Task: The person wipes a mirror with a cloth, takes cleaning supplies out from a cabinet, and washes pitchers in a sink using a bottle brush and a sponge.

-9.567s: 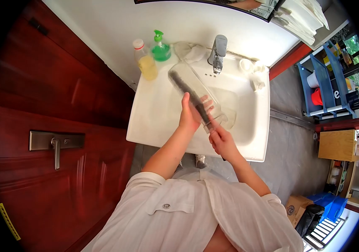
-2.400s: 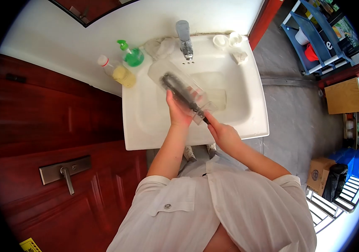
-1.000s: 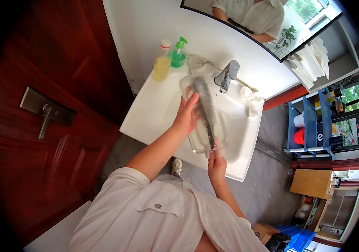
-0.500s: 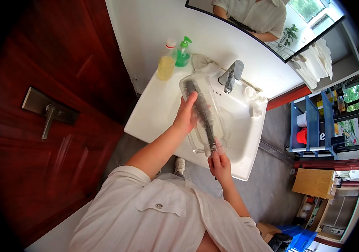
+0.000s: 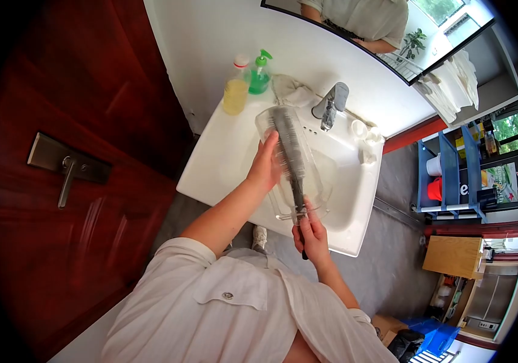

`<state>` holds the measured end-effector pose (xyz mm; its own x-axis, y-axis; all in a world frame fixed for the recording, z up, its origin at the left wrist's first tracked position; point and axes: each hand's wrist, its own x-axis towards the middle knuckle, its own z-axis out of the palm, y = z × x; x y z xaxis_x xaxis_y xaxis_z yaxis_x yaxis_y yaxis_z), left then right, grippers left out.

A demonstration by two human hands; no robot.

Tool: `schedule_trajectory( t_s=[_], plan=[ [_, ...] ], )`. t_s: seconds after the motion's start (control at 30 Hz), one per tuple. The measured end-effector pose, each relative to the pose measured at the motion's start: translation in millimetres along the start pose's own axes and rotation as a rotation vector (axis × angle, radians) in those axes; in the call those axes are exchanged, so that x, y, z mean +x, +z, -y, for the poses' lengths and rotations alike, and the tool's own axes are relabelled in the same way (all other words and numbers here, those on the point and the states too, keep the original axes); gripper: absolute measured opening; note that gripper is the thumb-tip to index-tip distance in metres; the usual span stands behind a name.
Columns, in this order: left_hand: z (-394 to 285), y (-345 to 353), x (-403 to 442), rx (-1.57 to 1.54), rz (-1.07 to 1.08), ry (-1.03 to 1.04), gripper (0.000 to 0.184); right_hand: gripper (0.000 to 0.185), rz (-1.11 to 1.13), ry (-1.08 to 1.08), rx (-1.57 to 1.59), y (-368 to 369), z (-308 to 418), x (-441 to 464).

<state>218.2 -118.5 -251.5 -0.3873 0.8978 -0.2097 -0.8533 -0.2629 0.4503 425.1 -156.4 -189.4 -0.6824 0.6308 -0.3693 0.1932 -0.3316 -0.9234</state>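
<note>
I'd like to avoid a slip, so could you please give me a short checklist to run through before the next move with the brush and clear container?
1. Left hand gripping the clear container: ok, thumb across its near side.
2. Right hand on the brush: ok, holding the dark handle.
3. Bristled head inside the container: ok, seen through the clear wall.
4. Faucet off: ok as far as visible; no stream shows.
5. Soap bottle clear of both hands: ok, standing apart on the sink.
6. Container's inside clean: cannot tell.
</note>
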Motion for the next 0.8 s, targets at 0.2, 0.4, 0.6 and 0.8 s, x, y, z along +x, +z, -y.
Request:
schedule_trajectory(
  t_s=[0.2,0.4,0.6,0.8],
  plan=[
    [-8,7,-16,0.074,-0.034,-0.028,0.061,0.045,0.018,-0.096,-0.582,-34,-1,8],
    [-4,11,-10,-0.039,-0.161,-0.038,0.060,0.043,-0.096,-0.081,0.014,6,-2,3],
    [-15,5,-11,-0.013,-0.008,-0.089,0.062,0.044,0.011,-0.019,-0.442,-24,0,8],
    [-12,5,-6,-0.072,0.016,-0.109,0.060,0.044,-0.058,-0.043,-0.343,2,-4,6]
  ],
)
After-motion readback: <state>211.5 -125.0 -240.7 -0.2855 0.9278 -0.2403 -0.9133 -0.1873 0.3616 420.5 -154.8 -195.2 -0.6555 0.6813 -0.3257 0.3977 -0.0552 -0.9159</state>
